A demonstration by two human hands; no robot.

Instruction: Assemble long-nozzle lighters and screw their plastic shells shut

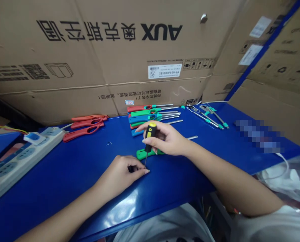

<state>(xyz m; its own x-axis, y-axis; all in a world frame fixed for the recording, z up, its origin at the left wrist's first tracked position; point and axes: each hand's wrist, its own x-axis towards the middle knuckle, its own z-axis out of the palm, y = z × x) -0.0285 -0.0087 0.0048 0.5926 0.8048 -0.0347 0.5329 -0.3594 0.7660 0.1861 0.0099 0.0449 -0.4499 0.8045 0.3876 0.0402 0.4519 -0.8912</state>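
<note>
My right hand (169,137) is closed around the black and yellow handle of a screwdriver (150,137), held nearly upright with its shaft pointing down. My left hand (124,169) rests low over the table, thumb and forefinger pinched at the screwdriver's tip. What sits between those fingertips is too small to make out. Just behind the tip lies a green long-nosed lighter (142,154), partly hidden by my right hand. Several more long-nosed lighters (142,118) in red, green and blue lie stacked farther back.
Red handle shells (84,131) lie at the back left, near a white power strip (26,156). Tiny metal pieces (109,143) lie on the blue table (89,168). Metal tubes with teal parts (207,117) lie at the back right. Cardboard (102,67) walls the back.
</note>
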